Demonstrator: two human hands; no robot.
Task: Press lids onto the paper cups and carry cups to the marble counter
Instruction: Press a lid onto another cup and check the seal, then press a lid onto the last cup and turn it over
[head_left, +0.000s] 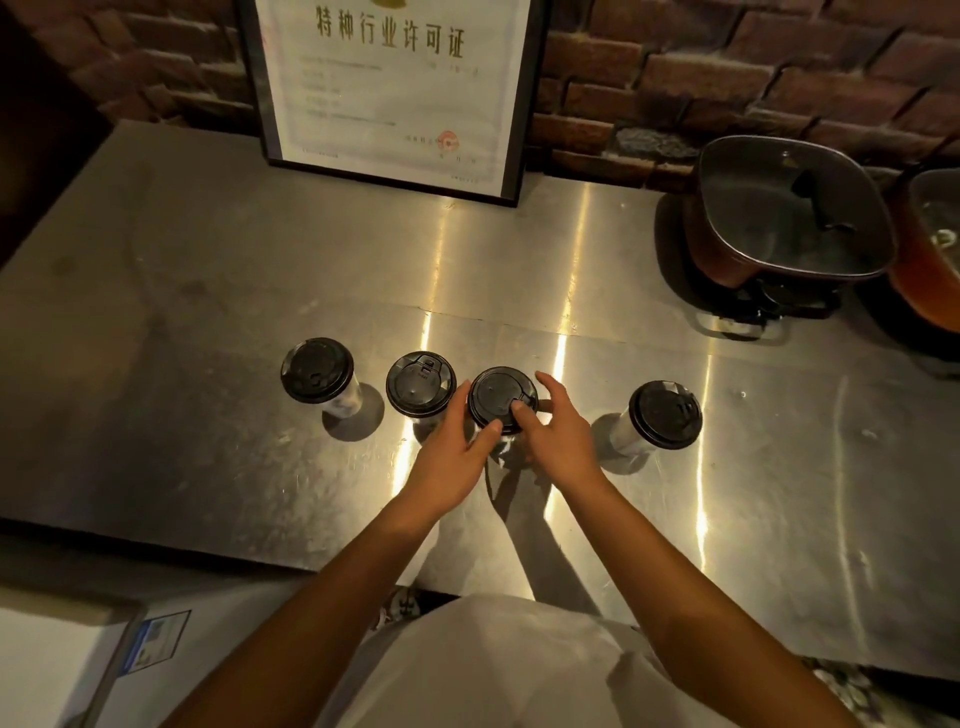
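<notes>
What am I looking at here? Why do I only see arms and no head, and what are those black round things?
There is only one picture, taken by a camera worn on a person's head, looking down. That is why you see just their arms and white top. The black round things are lids on four paper cups standing in a row on a shiny metal counter. Both hands are at the third cup from the left: the left hand is curled round its side with the thumb on the lid, and the right hand presses the lid with its thumb. At the back, a framed certificate leans on the brick wall, and a square pot with a glass lid sits to the right.
</notes>
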